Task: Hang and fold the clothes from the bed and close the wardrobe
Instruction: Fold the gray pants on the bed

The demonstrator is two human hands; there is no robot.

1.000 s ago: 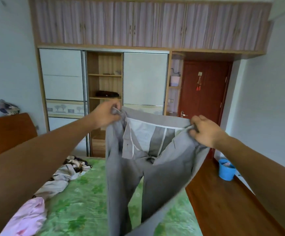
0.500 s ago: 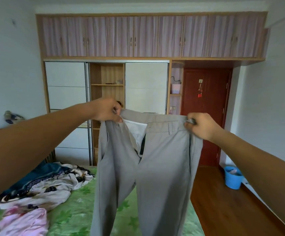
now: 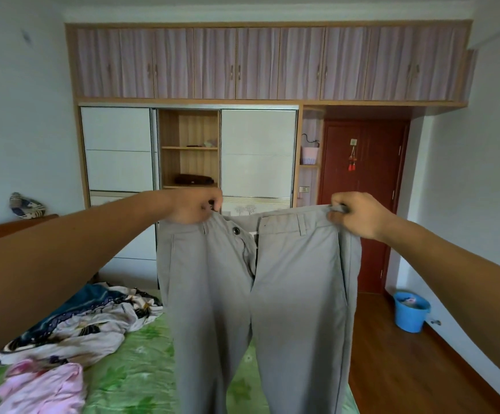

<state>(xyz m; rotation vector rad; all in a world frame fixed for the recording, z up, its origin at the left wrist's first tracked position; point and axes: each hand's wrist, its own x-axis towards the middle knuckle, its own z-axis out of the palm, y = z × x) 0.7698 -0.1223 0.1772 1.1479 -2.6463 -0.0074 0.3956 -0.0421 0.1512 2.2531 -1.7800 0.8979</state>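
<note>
Pinching the waistband ends, left hand (image 3: 195, 206) and right hand (image 3: 359, 215) hold up the grey trousers (image 3: 296, 294). A slipping grip could drop them crumpled onto the bed (image 3: 141, 369).

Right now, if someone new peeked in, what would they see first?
The grey trousers, right in the middle, held up by the waistband in the left hand and the right hand. Then the heap of clothes on the green bed at lower left, and the wardrobe straight ahead, its middle shelves showing between the white sliding doors.
</note>
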